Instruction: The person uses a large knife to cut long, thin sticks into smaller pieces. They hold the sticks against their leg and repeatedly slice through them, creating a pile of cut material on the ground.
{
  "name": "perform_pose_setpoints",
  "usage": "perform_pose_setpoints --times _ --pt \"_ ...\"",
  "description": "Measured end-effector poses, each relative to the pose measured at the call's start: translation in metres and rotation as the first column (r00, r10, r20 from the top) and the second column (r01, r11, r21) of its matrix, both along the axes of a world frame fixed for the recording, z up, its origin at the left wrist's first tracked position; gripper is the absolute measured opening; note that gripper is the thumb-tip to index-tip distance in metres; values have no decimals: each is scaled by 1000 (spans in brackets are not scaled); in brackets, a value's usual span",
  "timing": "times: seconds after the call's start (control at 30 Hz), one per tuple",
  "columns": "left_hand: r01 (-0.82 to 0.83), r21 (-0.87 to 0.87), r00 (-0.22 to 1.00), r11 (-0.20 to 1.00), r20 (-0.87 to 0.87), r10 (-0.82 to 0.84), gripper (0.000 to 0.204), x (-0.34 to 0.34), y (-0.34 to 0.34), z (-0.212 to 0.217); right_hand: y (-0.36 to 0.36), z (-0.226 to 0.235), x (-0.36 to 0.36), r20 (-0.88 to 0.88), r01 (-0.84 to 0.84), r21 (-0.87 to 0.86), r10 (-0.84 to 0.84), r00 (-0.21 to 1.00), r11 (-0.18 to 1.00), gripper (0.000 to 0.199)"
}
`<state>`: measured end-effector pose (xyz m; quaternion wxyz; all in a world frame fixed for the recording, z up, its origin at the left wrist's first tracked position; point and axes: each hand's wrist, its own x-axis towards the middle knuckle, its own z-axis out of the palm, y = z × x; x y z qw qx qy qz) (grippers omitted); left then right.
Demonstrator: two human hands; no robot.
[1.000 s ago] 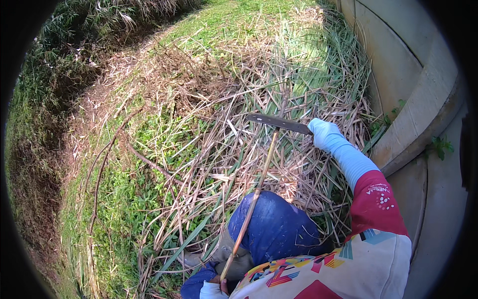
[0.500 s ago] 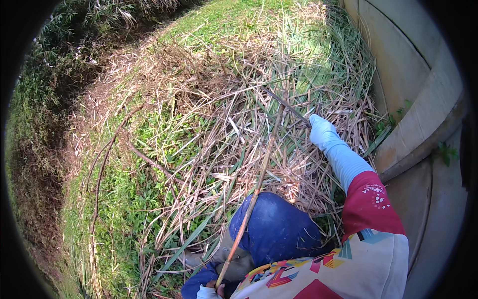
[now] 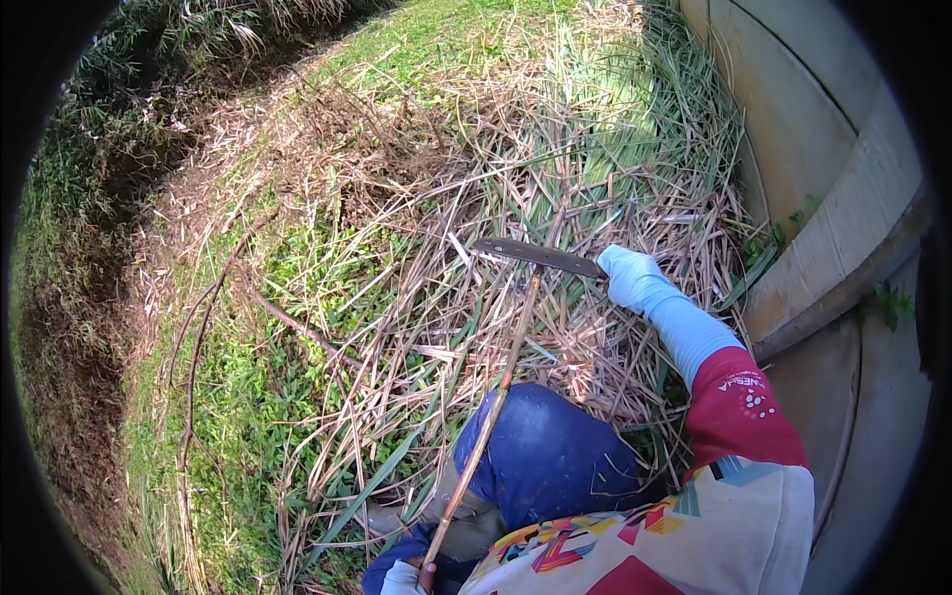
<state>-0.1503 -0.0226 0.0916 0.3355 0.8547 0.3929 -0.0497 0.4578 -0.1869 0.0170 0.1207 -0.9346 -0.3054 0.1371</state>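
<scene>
My right hand [image 3: 632, 280], in a pale blue glove, is closed round the handle of a dark machete [image 3: 535, 255]. Its blade points left with the broad side showing and overlaps the upper part of a long thin brown stick [image 3: 496, 407]. Whether the edge touches the stick I cannot tell. At the bottom edge, my left hand [image 3: 405, 579] grips the stick's lower end; most of its fingers are out of sight. The stick slants up and away across my bent knee [image 3: 555, 451] in blue cloth.
Dry and green cut stalks [image 3: 595, 213] cover the ground ahead. A pale wall [image 3: 793, 109] with a sloping ledge [image 3: 843, 238] rises close on the right. To the left lie bare curved branches [image 3: 203, 337] on low green plants [image 3: 268, 407], with dark brush [image 3: 89, 188] beyond.
The machete has come nearer and turned so its broad side shows, the tip swinging left. My right hand has shifted slightly left and nearer. The stick's visible upper end is now at the blade.
</scene>
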Motion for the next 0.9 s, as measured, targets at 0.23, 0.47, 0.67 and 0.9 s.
perform_pose_setpoints --times 0.23,0.47,0.67,0.9 --pt "-72 400 991 914 -71 110 21 -6 -19 -31 -2 -10 -18 -26 113 153 -110 994 982 22" --pt "-58 312 960 948 -243 139 32 25 -19 -2 4 -22 8 -6 227 136 -228 974 964 21" --pt "-95 87 985 992 -139 106 26 20 -1 5 5 17 -7 -77 -3 -117 -6 997 993 31" --pt "-234 -430 969 872 -25 248 25 7 32 -15 -7 24 -23 -16 109 45 -108 994 993 26"
